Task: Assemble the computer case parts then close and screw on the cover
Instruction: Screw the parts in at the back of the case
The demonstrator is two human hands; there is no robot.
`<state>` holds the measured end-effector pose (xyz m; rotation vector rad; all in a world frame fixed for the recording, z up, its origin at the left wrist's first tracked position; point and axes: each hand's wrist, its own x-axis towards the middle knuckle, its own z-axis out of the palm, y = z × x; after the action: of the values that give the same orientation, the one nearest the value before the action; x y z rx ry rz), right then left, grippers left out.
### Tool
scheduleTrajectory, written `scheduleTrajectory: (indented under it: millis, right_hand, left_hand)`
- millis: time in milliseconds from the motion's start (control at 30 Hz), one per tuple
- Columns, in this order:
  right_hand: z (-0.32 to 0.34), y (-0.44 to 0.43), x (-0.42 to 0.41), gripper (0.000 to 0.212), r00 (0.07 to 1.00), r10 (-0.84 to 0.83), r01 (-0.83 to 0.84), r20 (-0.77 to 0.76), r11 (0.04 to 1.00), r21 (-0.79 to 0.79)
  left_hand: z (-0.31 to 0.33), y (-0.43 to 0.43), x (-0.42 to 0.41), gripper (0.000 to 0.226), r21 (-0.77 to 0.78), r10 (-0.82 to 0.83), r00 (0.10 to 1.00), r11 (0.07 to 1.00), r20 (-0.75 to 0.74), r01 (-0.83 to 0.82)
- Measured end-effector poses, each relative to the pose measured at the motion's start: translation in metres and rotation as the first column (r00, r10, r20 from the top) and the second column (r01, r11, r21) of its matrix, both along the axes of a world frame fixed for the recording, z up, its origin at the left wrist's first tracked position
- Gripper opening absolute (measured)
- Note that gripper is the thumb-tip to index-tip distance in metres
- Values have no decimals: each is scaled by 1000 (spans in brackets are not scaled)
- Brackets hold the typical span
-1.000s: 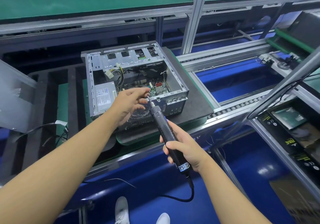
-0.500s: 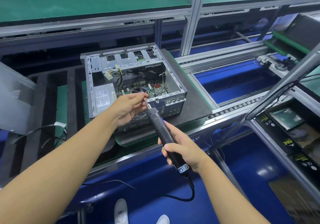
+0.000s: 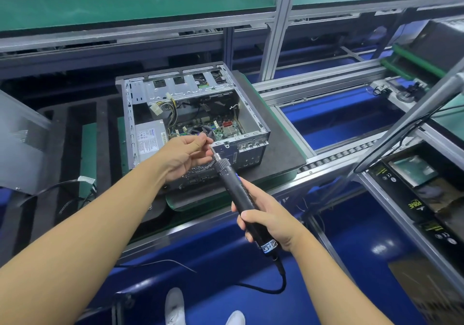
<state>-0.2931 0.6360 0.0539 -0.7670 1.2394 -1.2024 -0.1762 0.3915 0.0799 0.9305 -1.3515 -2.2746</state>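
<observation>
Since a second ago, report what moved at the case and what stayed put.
The left hand drew slightly back toward the person, its fingertips closing at the bit of the screwdriver. The right hand still grips its handle; the open case has not moved.

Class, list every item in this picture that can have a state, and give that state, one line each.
Computer case: open, cover off.
Power supply: mounted inside the case.
Electric screwdriver: held, tip at the case's near rim.
Right hand: grips the screwdriver.
Left hand: fingertips pinched at the screwdriver tip; contents too small to tell.
Grey panel: apart from the case, at left.
</observation>
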Motion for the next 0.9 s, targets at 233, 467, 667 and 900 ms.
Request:
scheduleTrajectory:
  millis: [233,467,667,900]
  right_hand:
    - [4,1,1,81,1000,7,-7,5,1000,-9]
    - [3,2,0,80,999,27,-27,-28,1000,-9]
    - [0,2,-1,80,992,26,-27,-124,1000,-2]
    - [-6,4,0,81,989,6,-5,-151,1000,8]
  left_hand:
    - [3,5,1,22,9,-55,998,998,18,55]
    - [5,5,2,21,-12,-101,994,995,49,101]
    - [7,2,3,20,-88,-164,980,981,117,175]
    - [4,4,-2,21,-84,-159,974,981,164,174]
